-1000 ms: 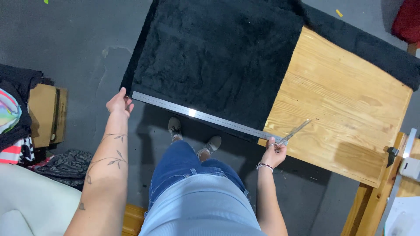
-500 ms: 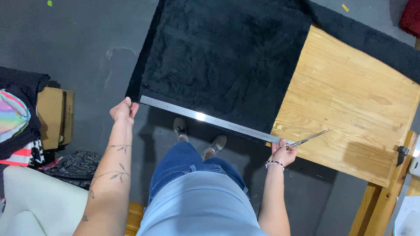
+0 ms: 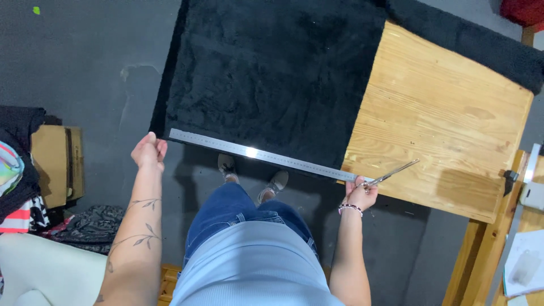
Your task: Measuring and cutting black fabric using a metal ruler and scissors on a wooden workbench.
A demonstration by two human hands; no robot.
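Long steel ruler (image 3: 263, 156) spans the near edge of the black fleece (image 3: 272, 73), left hand (image 3: 149, 152) pinching its far-left end, right hand (image 3: 361, 191) clamping ruler end and scissors (image 3: 391, 174) by the wooden table (image 3: 442, 130).

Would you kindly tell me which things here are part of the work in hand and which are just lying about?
In use:
left hand
right hand
metal ruler
scissors
black fabric
wooden table

Lying about:
cardboard box
clothes pile
patterned cloth
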